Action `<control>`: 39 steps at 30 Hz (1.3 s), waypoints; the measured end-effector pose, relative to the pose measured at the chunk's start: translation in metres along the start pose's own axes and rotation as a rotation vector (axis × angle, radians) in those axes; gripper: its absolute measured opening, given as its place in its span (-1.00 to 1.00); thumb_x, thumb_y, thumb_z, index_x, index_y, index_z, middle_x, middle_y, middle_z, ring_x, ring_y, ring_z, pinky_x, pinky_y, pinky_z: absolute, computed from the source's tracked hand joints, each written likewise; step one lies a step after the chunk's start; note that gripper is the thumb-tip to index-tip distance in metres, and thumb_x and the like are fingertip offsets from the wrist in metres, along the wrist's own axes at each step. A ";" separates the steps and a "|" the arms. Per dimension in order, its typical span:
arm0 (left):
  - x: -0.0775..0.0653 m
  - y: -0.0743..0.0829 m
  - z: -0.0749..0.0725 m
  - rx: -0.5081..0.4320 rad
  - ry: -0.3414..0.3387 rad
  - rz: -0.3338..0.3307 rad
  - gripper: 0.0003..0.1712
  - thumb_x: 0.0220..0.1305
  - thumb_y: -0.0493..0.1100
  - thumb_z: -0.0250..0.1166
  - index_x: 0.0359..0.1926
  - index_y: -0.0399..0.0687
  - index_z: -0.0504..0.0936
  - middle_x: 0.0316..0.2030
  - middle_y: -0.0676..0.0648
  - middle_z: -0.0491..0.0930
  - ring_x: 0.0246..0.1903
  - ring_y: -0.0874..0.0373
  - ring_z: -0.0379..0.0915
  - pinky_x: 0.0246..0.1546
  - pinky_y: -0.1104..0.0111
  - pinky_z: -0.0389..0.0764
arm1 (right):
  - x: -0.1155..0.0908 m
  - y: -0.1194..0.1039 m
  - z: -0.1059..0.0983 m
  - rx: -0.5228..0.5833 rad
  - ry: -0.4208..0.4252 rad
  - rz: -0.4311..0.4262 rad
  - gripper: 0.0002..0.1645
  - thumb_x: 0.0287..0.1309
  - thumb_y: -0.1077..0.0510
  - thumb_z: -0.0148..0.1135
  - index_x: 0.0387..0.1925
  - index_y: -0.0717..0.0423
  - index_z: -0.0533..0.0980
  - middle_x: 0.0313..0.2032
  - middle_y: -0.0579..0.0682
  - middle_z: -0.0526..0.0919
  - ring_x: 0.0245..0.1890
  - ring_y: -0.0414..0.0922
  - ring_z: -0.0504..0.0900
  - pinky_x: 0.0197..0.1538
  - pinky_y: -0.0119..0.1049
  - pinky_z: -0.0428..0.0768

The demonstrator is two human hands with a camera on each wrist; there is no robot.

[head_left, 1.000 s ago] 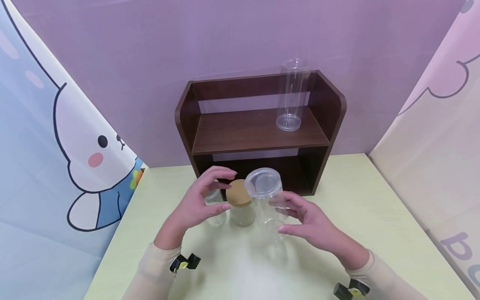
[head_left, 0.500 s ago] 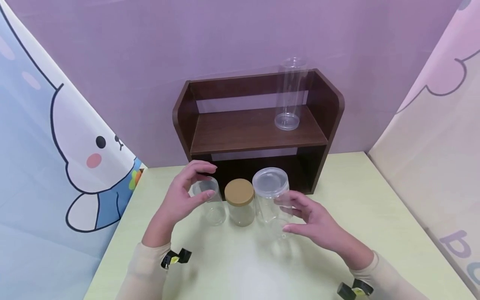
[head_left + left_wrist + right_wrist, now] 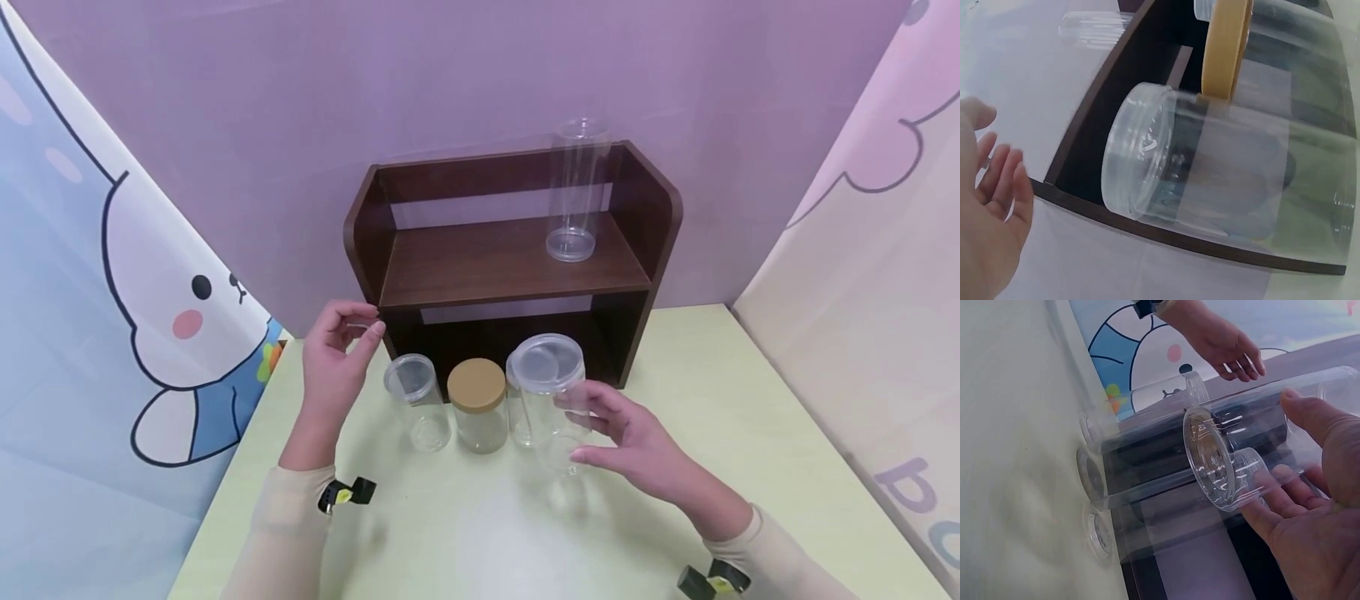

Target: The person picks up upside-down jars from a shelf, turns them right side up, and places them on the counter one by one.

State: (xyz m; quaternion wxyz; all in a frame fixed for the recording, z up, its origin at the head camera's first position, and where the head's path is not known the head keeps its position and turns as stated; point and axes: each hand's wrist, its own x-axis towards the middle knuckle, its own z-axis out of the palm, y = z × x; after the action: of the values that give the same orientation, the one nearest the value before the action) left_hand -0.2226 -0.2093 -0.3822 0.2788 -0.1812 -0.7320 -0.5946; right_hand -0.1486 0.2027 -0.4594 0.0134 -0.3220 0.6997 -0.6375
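Observation:
My right hand (image 3: 633, 442) grips a clear jar (image 3: 550, 371) with a clear lid, thumb on one side and fingers on the other. In the right wrist view the base of this jar hangs above the table, apart from it. My left hand (image 3: 335, 375) holds nothing, its fingers loosely bent near the shelf's left side. Just right of it stands a clear lidded jar (image 3: 422, 410), seen large in the left wrist view. Beside that is a jar with a tan lid (image 3: 477, 387). A further clear jar (image 3: 519, 421) is partly hidden behind the held one.
A dark brown two-tier shelf (image 3: 510, 258) stands at the back of the pale table (image 3: 465, 533). On its upper tier, toward the right, is a tall clear jar (image 3: 572, 242). A purple backdrop (image 3: 450, 75) and printed side cloths surround the table.
My left hand has moved left, away from the jars to beside the shelf, uncovering the left clear jar. The right hand has shifted slightly right with its jar.

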 end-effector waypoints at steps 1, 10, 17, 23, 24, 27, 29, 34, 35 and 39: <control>0.002 -0.002 0.000 0.000 0.020 0.000 -0.74 0.49 -0.38 0.41 0.12 -0.38 0.64 -0.02 -0.07 0.66 0.01 0.04 0.63 0.05 0.33 0.65 | 0.000 0.000 0.000 -0.001 0.001 0.005 -0.14 0.21 0.53 0.52 0.48 0.29 0.39 0.33 0.48 0.55 0.35 -0.14 0.67 0.34 -0.15 0.68; 0.020 -0.008 -0.001 0.015 0.113 0.005 -0.63 0.47 -0.26 0.49 0.17 -0.32 0.61 0.01 -0.16 0.64 0.04 0.00 0.60 0.09 0.32 0.65 | -0.004 0.001 -0.004 -0.017 0.011 0.027 -0.13 0.21 0.52 0.53 0.50 0.26 0.39 0.36 0.39 0.57 0.35 -0.17 0.67 0.32 -0.24 0.68; 0.031 -0.015 -0.001 0.043 0.131 0.000 -0.56 0.45 -0.23 0.52 0.21 -0.28 0.59 0.07 -0.13 0.61 0.07 0.04 0.57 0.09 0.33 0.63 | -0.004 0.002 -0.006 -0.026 0.012 0.017 -0.13 0.21 0.52 0.53 0.50 0.30 0.38 0.36 0.42 0.56 0.35 -0.16 0.67 0.32 -0.21 0.68; 0.038 -0.023 0.000 0.084 0.144 -0.013 -0.59 0.46 -0.20 0.52 0.22 -0.19 0.64 0.08 -0.03 0.63 0.10 0.09 0.58 0.11 0.31 0.66 | -0.004 0.001 -0.006 -0.023 0.014 0.031 -0.11 0.23 0.51 0.52 0.52 0.24 0.37 0.37 0.38 0.56 0.35 -0.16 0.66 0.32 -0.13 0.70; 0.039 -0.024 0.000 0.090 0.147 -0.017 -0.60 0.46 -0.19 0.52 0.22 -0.16 0.66 0.08 -0.03 0.64 0.10 0.10 0.59 0.11 0.34 0.67 | -0.004 0.002 -0.007 -0.025 0.015 0.028 -0.11 0.23 0.51 0.52 0.52 0.24 0.37 0.37 0.39 0.56 0.35 -0.16 0.66 0.32 -0.13 0.69; 0.040 -0.025 0.001 0.096 0.157 -0.027 -0.61 0.46 -0.17 0.52 0.22 -0.10 0.68 0.09 -0.03 0.67 0.10 0.10 0.61 0.11 0.37 0.69 | -0.004 0.004 -0.008 -0.034 0.014 0.011 -0.11 0.22 0.52 0.51 0.52 0.23 0.37 0.36 0.41 0.56 0.35 -0.16 0.67 0.35 -0.14 0.67; 0.040 -0.025 0.001 0.108 0.166 -0.027 -0.61 0.46 -0.16 0.53 0.22 -0.09 0.70 0.08 -0.02 0.68 0.09 0.11 0.62 0.10 0.39 0.70 | -0.004 0.005 -0.009 -0.043 0.016 -0.009 -0.11 0.21 0.54 0.52 0.51 0.24 0.37 0.35 0.43 0.56 0.36 -0.14 0.66 0.36 -0.14 0.66; 0.040 -0.025 0.003 0.126 0.186 -0.007 -0.61 0.44 -0.16 0.56 0.21 -0.12 0.73 0.07 -0.02 0.71 0.07 0.13 0.66 0.06 0.43 0.74 | -0.003 0.007 -0.013 -0.053 0.037 -0.030 -0.08 0.13 0.58 0.55 0.47 0.24 0.38 0.33 0.32 0.60 0.37 -0.11 0.66 0.40 -0.07 0.62; 0.040 -0.026 0.003 0.128 0.189 -0.003 -0.61 0.43 -0.17 0.56 0.20 -0.13 0.73 0.07 -0.02 0.71 0.06 0.14 0.67 0.05 0.44 0.74 | -0.003 0.007 -0.013 -0.052 0.041 -0.028 -0.08 0.12 0.58 0.55 0.46 0.24 0.38 0.32 0.30 0.60 0.37 -0.11 0.65 0.41 -0.08 0.62; 0.039 -0.027 0.004 0.140 0.202 0.004 -0.61 0.41 -0.20 0.57 0.19 -0.14 0.75 0.07 -0.02 0.72 0.05 0.16 0.68 0.02 0.47 0.75 | -0.004 0.010 -0.016 -0.066 0.061 -0.035 -0.07 0.10 0.59 0.56 0.45 0.25 0.37 0.32 0.34 0.58 0.37 -0.10 0.64 0.41 -0.14 0.62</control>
State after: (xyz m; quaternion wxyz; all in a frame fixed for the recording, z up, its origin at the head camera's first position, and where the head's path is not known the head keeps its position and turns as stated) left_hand -0.2701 -0.2141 -0.3790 0.3642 -0.1019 -0.7397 -0.5565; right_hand -0.1568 0.2184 -0.4668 -0.0299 -0.3149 0.7148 -0.6238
